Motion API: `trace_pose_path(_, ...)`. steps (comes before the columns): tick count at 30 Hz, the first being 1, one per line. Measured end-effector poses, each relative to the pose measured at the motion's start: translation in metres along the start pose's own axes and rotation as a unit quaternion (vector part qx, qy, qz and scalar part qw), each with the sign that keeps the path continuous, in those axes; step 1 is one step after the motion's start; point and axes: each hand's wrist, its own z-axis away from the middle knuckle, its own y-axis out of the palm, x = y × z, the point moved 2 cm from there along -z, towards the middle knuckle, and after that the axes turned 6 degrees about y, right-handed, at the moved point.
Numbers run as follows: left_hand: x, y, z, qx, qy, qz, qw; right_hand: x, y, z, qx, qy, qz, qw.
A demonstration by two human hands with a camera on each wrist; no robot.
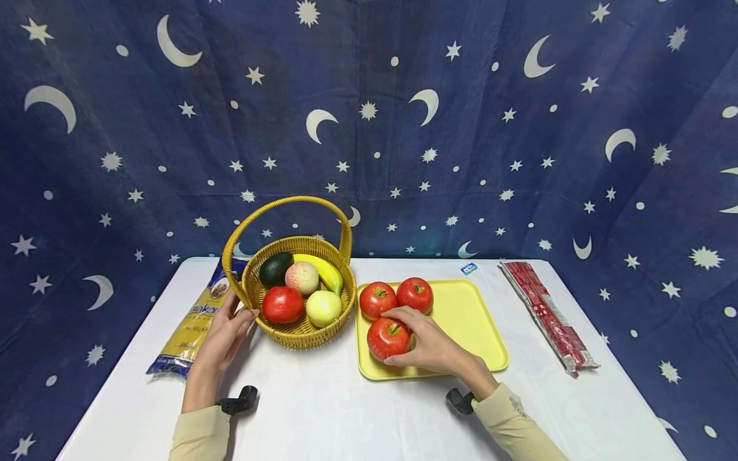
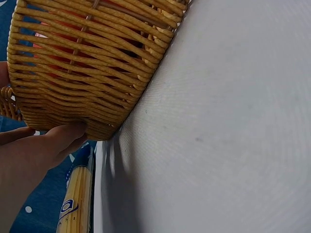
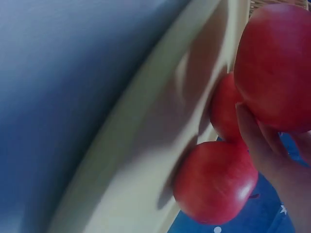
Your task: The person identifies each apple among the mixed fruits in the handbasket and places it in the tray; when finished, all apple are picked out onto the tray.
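My left hand (image 1: 223, 331) grips the left side of a wicker basket (image 1: 302, 339) near the foot of its arched handle, with fingers against the woven wall (image 2: 92, 97). Inside lie a dark green avocado (image 1: 275, 269), a banana (image 1: 323, 272), a peach (image 1: 302, 277), a red tomato-like fruit (image 1: 282, 305) and a pale green apple (image 1: 323, 308). My right hand (image 1: 429, 342) holds a red apple (image 1: 387, 339) at the left part of a yellow tray (image 1: 461, 326); it looks raised in the right wrist view. Behind it, two red apples (image 1: 377, 299) (image 3: 216, 182) rest on the tray.
A yellow and blue pasta bag (image 1: 193, 326) lies left of the basket, partly behind my left hand. On the right is a long red package (image 1: 548, 314). A small blue and white packet (image 1: 469, 269) lies behind the tray, near the white table's (image 1: 323, 410) back edge.
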Motion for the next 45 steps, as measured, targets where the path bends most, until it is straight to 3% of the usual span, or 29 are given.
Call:
trace_pose_path(8,-0.001,0.001,0.000,-0.002,0.001,0.001,1.0000,-0.001,0.004,-0.004,-0.006,-0.016,0.009,1.000)
trace_pose_path(18,0.001,0.001,-0.001,-0.005,-0.009,-0.007,0.9999,-0.003,0.008,-0.008,0.016,-0.003,0.015,1.000)
trace_pose_path(36,0.004,0.000,-0.002,-0.011,-0.022,-0.028,0.9993,-0.003,0.008,-0.007,0.019,0.001,0.025,1.000)
trace_pose_path(45,0.003,-0.001,-0.002,-0.013,-0.022,-0.027,0.9993,0.012,-0.004,-0.015,-0.019,-0.028,0.033,0.999)
